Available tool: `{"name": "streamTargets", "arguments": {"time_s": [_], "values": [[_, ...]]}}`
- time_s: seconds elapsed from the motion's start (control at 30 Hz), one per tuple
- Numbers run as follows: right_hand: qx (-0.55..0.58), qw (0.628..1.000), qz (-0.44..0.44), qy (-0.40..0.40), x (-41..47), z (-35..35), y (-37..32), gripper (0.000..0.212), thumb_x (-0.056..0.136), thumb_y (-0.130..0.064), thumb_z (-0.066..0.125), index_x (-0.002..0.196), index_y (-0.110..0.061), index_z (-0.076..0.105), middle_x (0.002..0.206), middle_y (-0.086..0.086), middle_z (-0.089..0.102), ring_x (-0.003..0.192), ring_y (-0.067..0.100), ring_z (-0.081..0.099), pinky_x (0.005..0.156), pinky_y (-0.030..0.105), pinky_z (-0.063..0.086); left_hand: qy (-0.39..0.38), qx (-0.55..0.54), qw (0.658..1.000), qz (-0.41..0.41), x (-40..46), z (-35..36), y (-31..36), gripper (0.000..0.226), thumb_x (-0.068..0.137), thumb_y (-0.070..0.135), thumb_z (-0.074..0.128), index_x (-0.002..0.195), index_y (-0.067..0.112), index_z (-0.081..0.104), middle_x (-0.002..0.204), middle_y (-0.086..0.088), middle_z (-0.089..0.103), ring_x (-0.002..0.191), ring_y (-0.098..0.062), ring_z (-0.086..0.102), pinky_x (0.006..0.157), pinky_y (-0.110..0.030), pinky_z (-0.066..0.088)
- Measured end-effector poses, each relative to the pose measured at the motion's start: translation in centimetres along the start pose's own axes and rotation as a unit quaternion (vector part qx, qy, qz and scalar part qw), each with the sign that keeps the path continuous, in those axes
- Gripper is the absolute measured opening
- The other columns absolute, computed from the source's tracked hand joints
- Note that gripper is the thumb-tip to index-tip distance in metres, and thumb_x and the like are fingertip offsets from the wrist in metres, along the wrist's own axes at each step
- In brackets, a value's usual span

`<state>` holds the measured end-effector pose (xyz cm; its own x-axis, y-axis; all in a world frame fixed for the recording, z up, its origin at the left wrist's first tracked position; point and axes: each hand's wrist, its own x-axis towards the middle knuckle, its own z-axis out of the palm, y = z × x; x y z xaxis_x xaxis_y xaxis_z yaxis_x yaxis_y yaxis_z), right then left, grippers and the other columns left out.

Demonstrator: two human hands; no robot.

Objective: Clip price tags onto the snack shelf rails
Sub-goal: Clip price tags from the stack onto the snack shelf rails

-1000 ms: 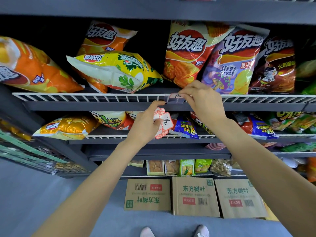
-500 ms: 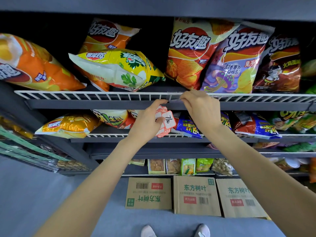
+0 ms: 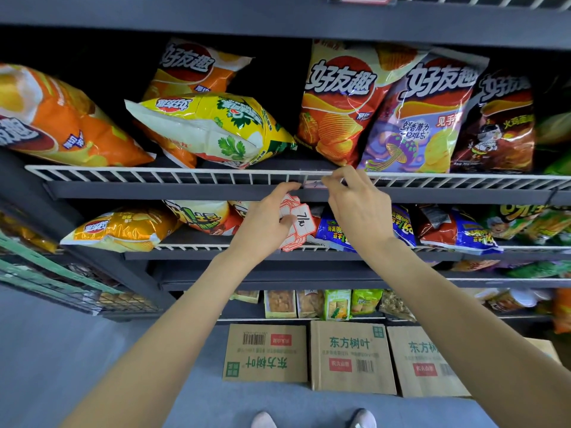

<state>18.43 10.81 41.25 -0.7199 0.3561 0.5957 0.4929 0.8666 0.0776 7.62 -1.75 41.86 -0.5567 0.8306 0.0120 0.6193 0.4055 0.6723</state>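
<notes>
Both hands are up at the white wire rail [image 3: 160, 176] of the chip shelf. The right hand [image 3: 360, 208] pinches a clear tag holder [image 3: 313, 177] between thumb and fingertips, the holder sitting against the rail's front just below the orange chip bag [image 3: 335, 103]; whether it is seated on the wire, I cannot tell. The left hand [image 3: 265, 223] grips a fanned stack of red-bordered price tags [image 3: 298, 222], thumb pressed across them, the top one handwritten "7"; its forefinger stretches up and touches the dark shelf edge [image 3: 154, 193] right beside the holder. The stack hangs in front of the shelf below, well under the rail. To the left on the same shelf lies a yellow bag [image 3: 213, 128] on its side; to the right stand a purple bag [image 3: 423, 118] and a dark one [image 3: 497, 125]. Down on the floor, three cardboard boxes [image 3: 350, 356] sit side by side, with two shoe tips [image 3: 364, 418] at the bottom edge.
</notes>
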Motion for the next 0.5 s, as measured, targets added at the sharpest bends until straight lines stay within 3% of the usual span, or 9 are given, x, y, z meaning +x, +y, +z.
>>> {"name": "streamTargets", "arguments": {"time_s": [0.3, 0.5], "values": [[-0.006, 0.999, 0.003, -0.040, -0.02, -0.52, -0.23, 0.047, 0.050, 0.007, 0.079, 0.091, -0.013, 0.071, 0.088, 0.006, 0.063, 0.071, 0.023, 0.060, 0.037, 0.017, 0.025, -0.012, -0.002, 1.000, -0.004, 0.09, -0.05, 0.18, 0.051, 0.094, 0.015, 0.051, 0.139, 0.031, 0.035, 0.135, -0.008, 0.052, 0.122, -0.029, 0.047, 0.087, -0.029, 0.040], [0.006, 0.998, 0.009, -0.068, -0.20, -0.93, -0.78, 0.046, 0.055, 0.006, 0.079, 0.097, -0.008, 0.070, 0.093, 0.009, 0.062, 0.076, 0.024, 0.061, 0.034, 0.019, 0.030, -0.013, 0.007, 1.000, -0.014, 0.16, -0.59, 0.56, 0.051, 0.094, 0.016, 0.051, 0.140, 0.033, 0.035, 0.140, -0.004, 0.048, 0.128, -0.032, 0.037, 0.099, -0.035, 0.034]]}}
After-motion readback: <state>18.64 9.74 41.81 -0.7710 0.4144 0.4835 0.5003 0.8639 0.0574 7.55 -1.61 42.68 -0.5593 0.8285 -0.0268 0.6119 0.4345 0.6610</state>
